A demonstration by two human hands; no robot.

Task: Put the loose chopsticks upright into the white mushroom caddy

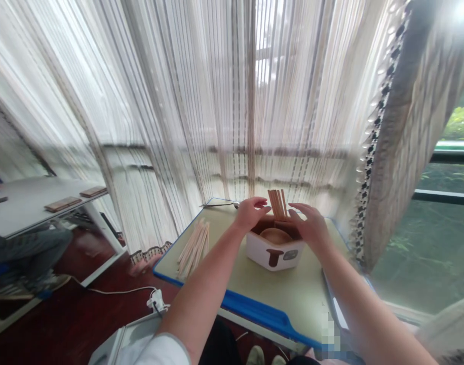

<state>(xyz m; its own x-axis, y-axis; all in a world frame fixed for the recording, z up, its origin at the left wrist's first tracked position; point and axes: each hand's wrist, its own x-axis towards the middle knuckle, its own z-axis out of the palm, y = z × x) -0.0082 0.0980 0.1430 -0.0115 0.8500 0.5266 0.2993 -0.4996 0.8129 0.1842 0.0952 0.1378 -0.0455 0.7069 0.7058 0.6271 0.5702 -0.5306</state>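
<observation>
On the small table [235, 274] stands a white box [262, 253] with a brown inside and a dark T-shaped mark on its front. A round brown bowl-like shape [276, 235] shows inside it. Several chopsticks [277, 204] stand upright in the back part of the box. My left hand [252, 214] is over the box's left rim, fingers curved toward the sticks, with nothing seen in it. To the right of the sticks, my right hand [311, 223] has its fingers apart and holds nothing. Whether either hand touches the sticks or the rim, I cannot tell.
Loose chopsticks [195, 248] lie in a pile on the table's left side. A thin metal utensil [219, 205] lies at the back edge. Striped curtains [201, 101] hang behind. Another table [30, 203] with wooden pieces and a person's leg [38, 248] are at left.
</observation>
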